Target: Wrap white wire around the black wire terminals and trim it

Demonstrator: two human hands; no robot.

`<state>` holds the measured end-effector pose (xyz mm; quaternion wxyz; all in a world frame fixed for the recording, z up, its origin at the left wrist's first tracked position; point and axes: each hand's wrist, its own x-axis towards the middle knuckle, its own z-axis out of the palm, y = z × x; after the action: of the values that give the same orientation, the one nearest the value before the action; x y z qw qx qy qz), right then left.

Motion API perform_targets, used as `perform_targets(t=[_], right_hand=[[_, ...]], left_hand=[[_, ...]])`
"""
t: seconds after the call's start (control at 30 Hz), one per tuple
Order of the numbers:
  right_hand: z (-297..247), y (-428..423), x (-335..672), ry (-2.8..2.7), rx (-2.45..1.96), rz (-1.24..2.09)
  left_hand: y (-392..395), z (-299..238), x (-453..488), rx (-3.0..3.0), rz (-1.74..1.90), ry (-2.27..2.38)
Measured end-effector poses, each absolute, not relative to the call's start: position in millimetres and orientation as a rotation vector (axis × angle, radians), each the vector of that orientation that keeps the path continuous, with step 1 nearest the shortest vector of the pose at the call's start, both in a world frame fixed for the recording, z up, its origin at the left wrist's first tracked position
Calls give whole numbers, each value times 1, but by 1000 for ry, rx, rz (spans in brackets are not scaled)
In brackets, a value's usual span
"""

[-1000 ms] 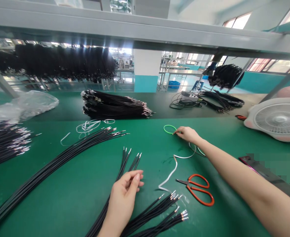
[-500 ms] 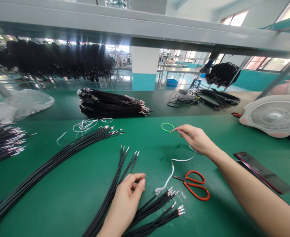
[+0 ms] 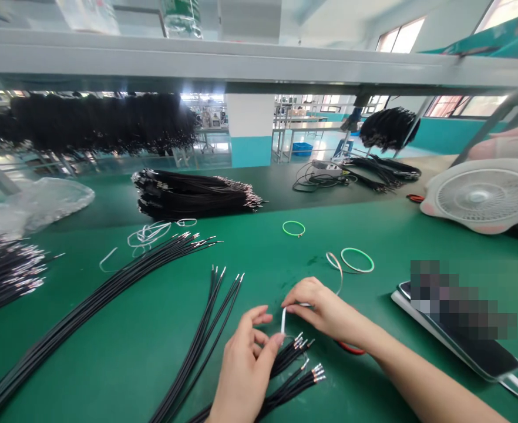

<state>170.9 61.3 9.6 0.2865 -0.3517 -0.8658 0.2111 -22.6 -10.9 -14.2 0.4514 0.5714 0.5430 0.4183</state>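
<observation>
My right hand (image 3: 316, 308) pinches a narrow white strip (image 3: 283, 322) between thumb and fingertips. The strip's short end hangs down by the thumb of my left hand (image 3: 250, 361), and its rest runs back behind the right hand. My left hand has its index finger and thumb apart, the other fingers curled. Under and beside it lie bundles of black cables (image 3: 288, 355) with metal tips. More black cables (image 3: 201, 341) spread to its left. Scissors with red handles (image 3: 350, 348) are mostly hidden beneath my right hand. A green ring (image 3: 294, 228) and another green loop (image 3: 358, 260) lie beyond.
A long black cable bundle (image 3: 96, 294) curves across the left, with loose white strips (image 3: 148, 234) behind it. A thick cable stack (image 3: 192, 194) lies at the back. A phone (image 3: 466, 329) and a white fan (image 3: 483, 197) are on the right. A shelf beam (image 3: 241, 61) crosses above.
My right hand has let go of the green ring, moved toward me and left, and taken hold of the white strip. My left hand has shifted right toward it. The view has moved slightly.
</observation>
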Motion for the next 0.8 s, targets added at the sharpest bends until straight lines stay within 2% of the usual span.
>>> perform_targets(t=[0.33, 0.53, 0.67, 0.8], right_hand=[[2, 40, 155, -2123, -832, 496], [2, 36, 149, -2042, -837, 463], [2, 39, 152, -2113, -760, 379], [1, 38, 154, -2234, -727, 237]], left_hand=[[-8, -3, -23, 1119, 1078, 1207], [-7, -9, -29, 1191, 1097, 1277], [-8, -3, -36, 1483, 1109, 1375], [-11, 0, -35, 1960, 961, 1483]])
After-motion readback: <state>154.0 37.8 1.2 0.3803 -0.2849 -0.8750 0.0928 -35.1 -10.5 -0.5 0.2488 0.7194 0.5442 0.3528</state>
